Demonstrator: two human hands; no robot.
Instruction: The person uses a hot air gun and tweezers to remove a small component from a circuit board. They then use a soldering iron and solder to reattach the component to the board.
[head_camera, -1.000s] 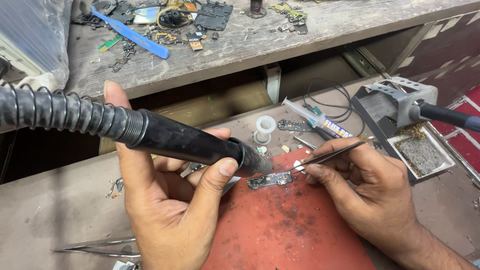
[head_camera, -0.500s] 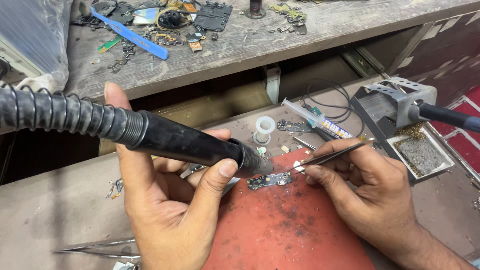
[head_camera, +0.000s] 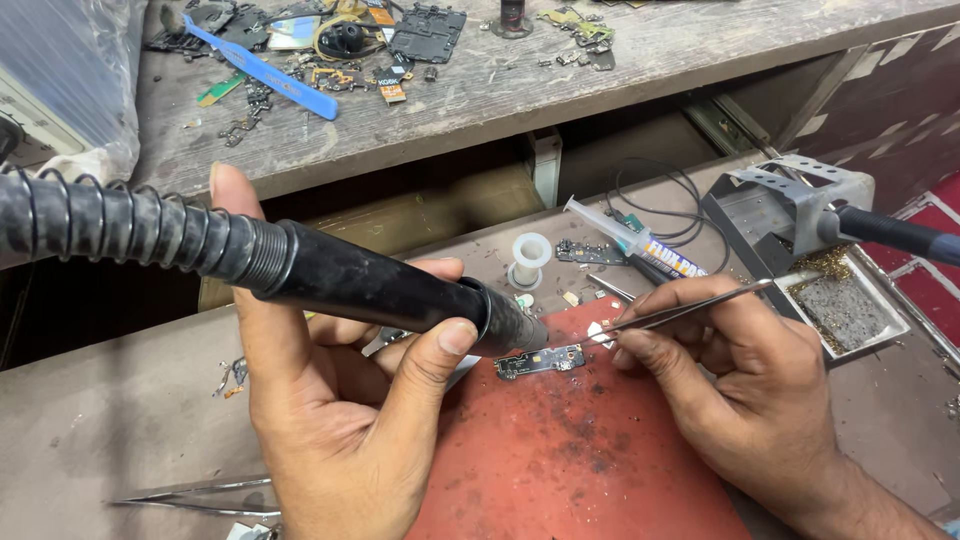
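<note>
My left hand (head_camera: 340, 420) is clenched around the black hot-air handle (head_camera: 380, 290), whose nozzle points down at the left end of the small circuit board (head_camera: 541, 361). That board lies flat near the top edge of the red mat (head_camera: 580, 460), and my right hand (head_camera: 740, 390), just right of the board, pinches the metal tweezers (head_camera: 680, 310) with their tips meeting at the board's right end. Beyond the board lie a white spool (head_camera: 530, 258) and a syringe (head_camera: 630, 236), with the soldering-iron stand (head_camera: 790, 200) further right.
</note>
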